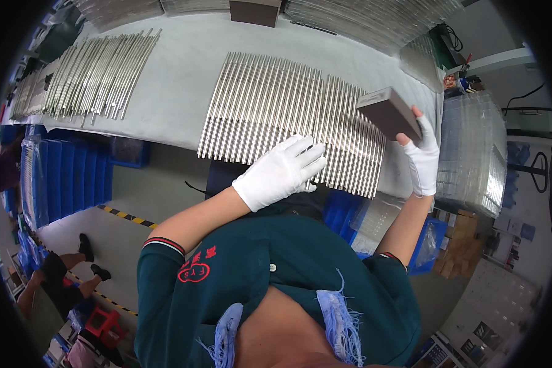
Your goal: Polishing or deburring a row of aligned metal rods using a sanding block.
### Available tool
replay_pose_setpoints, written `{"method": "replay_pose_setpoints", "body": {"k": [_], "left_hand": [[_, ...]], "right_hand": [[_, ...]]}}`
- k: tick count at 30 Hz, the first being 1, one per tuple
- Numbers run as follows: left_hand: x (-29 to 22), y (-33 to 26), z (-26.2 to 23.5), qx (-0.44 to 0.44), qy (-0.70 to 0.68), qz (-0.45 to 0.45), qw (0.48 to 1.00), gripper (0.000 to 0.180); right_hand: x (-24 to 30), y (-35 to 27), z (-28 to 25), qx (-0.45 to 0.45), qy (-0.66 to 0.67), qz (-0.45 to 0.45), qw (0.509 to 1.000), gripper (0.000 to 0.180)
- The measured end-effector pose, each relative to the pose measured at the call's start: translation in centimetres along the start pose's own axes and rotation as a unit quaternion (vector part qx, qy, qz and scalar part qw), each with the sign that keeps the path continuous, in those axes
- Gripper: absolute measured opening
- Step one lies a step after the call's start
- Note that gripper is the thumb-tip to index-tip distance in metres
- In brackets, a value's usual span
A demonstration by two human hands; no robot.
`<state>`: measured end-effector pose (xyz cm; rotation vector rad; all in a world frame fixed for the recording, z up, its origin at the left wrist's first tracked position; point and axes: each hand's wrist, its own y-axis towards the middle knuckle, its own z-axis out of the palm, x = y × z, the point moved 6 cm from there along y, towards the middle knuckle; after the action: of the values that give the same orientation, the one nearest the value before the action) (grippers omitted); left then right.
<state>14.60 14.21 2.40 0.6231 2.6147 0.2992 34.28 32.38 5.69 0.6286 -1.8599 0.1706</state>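
Observation:
A wide row of slim, shiny metal rods (pixel 260 101) lies side by side on the table in front of me. My left hand (pixel 283 170), in a white glove, rests on the near ends of the rods with its fingers stretched out. It grips nothing that I can see. Over the right end of the row, my right hand (pixel 422 161) is closed on a brown rectangular block (pixel 391 115) with a pale grey side. Its glove leaves the thumb and a fingertip bare. The block is tilted, and whether it touches the rods I cannot tell.
More metal rods (pixel 98 76) lie loosely at the table's left. Another brown block (pixel 255 12) sits at the far edge, near stacked clear plastic trays (pixel 368 21). Further clear trays (pixel 472 150) stand at the right. Blue bins (pixel 67 178) are below left, and a person's legs (pixel 83 270) show beyond.

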Motion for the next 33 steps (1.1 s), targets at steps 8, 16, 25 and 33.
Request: {"method": "replay_pose_setpoints", "body": {"k": [8,16,25,33], "left_hand": [[0.5,-0.3,0.4,-0.025,-0.020,-0.057,0.998,0.076],[0.7,-0.4,0.9,-0.018,0.002,-0.065,0.998,0.071],[0.9,1.2,1.4,-0.001,0.033,-0.060,0.998,0.085],[2.8,-3.1,-4.8,-0.010,0.046,-0.114,0.992,0.084]], "right_hand": [[-0.9,-3.0,-2.9,-0.217,-0.017,-0.024,0.976,0.063],[-1.2,-4.2,-3.4,-0.234,-0.016,-0.022,0.972,0.064],[-1.3,-3.9,-0.4,-0.156,-0.051,-0.008,0.987,0.065],[-1.1,-3.3,2.5,-0.083,-0.061,0.002,0.995,0.063]]}}
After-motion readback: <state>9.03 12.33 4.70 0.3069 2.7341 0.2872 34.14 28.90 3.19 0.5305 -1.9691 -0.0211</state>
